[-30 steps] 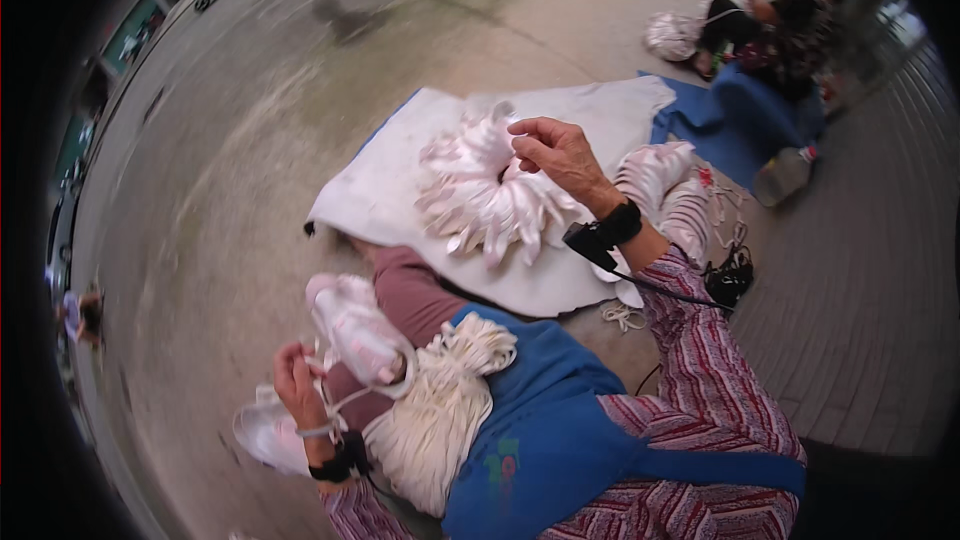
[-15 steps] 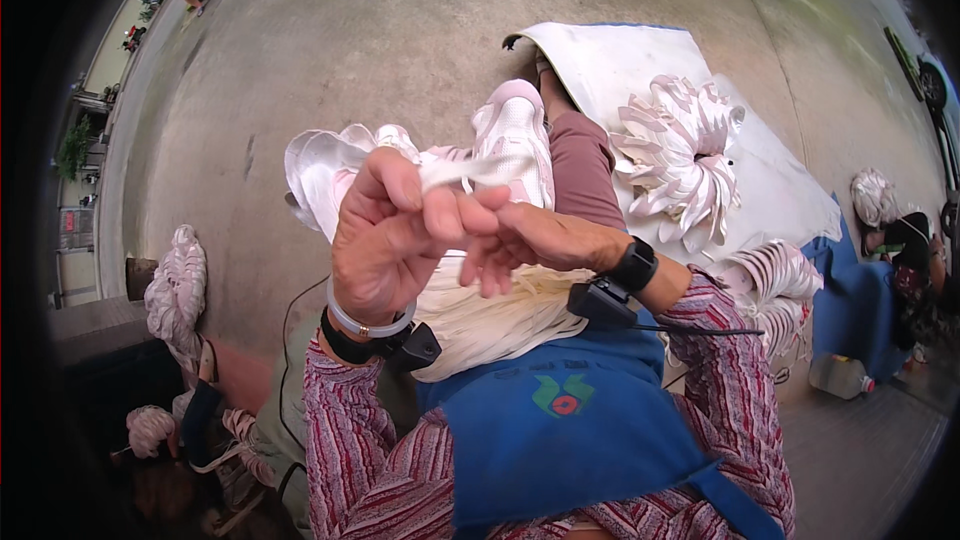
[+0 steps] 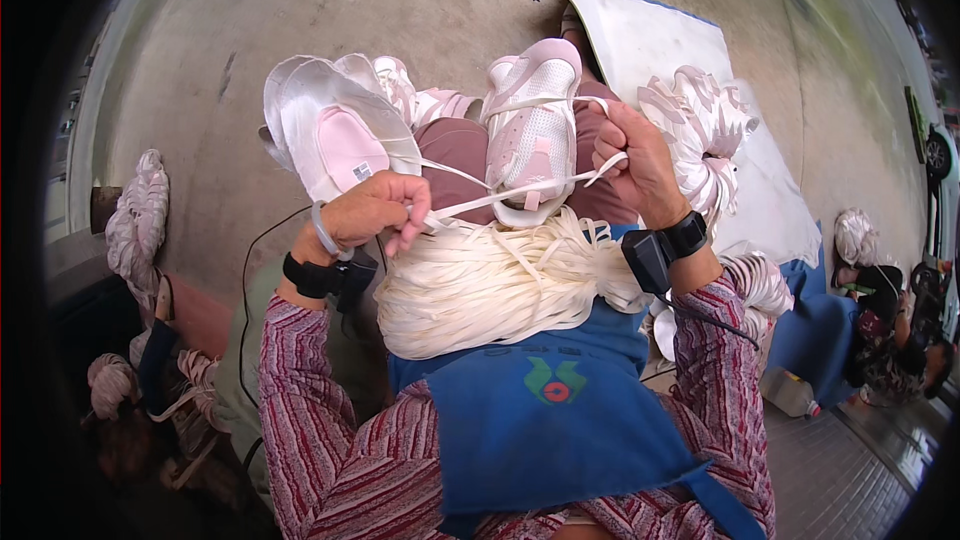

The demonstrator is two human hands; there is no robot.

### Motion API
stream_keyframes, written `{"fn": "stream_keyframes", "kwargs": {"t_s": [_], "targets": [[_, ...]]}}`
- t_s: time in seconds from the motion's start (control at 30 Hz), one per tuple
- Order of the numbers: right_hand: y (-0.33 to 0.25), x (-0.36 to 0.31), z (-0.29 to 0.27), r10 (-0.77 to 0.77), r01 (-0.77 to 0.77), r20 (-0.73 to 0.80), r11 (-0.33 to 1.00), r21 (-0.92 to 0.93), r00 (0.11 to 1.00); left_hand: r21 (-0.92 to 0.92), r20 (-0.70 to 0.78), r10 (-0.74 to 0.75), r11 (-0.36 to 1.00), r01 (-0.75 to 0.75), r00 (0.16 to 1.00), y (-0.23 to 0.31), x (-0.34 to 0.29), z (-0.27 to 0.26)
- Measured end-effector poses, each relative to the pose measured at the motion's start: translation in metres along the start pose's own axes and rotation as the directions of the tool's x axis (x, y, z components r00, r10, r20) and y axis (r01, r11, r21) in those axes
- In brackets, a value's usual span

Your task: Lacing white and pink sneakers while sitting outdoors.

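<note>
A white shoelace (image 3: 505, 196) stretches between my two hands, in front of a white and pink shoe upper (image 3: 535, 130) that rests across my knees. My left hand (image 3: 385, 208) is closed on one part of the lace, low on the left. Raised on the right, my right hand (image 3: 637, 155) grips the other part, with a loop rising over its fingers and a short end hanging below. One strand runs from my right hand across the upper. Under the lace, a thick bundle of cream-white laces (image 3: 480, 290) lies on my lap over a blue apron (image 3: 540, 440).
Nested white and pink shoe uppers (image 3: 345, 145) lean beside my left hand. A ring of uppers (image 3: 690, 130) lies on a white sheet (image 3: 765, 200) at right. More strung uppers (image 3: 138, 210) hang at far left. Another person (image 3: 905, 340) sits at far right near a plastic jug (image 3: 790, 392).
My hands were together in front of the upper; they have moved apart, drawing the lace out between them. The view has shifted, showing more of the lap and the lace bundle.
</note>
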State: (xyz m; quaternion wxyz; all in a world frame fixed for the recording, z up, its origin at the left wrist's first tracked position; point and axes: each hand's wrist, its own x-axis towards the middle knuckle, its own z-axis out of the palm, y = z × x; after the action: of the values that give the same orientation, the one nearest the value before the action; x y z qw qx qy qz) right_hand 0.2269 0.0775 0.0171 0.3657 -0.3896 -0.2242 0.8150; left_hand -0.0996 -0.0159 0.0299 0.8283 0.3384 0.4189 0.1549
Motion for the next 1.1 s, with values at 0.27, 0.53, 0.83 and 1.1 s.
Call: {"fn": "stream_keyframes", "kwargs": {"t_s": [0.27,0.53,0.83,1.1], "targets": [[0.01,-0.007,0.022,0.072,-0.053,0.067,0.967,-0.249,0.995,0.603,-0.33,0.743,0.64,-0.476,0.582,-0.006,0.028,-0.006],[0.005,-0.003,0.061,0.042,-0.034,0.143,0.998,-0.057,0.989,0.93,-0.249,0.894,0.328,-0.166,0.372,0.037,0.051,0.048],[0.023,-0.001,0.063,0.054,-0.055,0.038,0.998,0.037,0.998,0.584,-0.239,0.583,0.725,-0.365,0.776,0.027,0.069,0.098],[0.029,-0.01,0.057,0.0,0.008,0.052,0.988,-0.155,0.999,0.625,-0.187,0.56,0.702,-0.342,0.807,0.027,0.067,0.096]]}}
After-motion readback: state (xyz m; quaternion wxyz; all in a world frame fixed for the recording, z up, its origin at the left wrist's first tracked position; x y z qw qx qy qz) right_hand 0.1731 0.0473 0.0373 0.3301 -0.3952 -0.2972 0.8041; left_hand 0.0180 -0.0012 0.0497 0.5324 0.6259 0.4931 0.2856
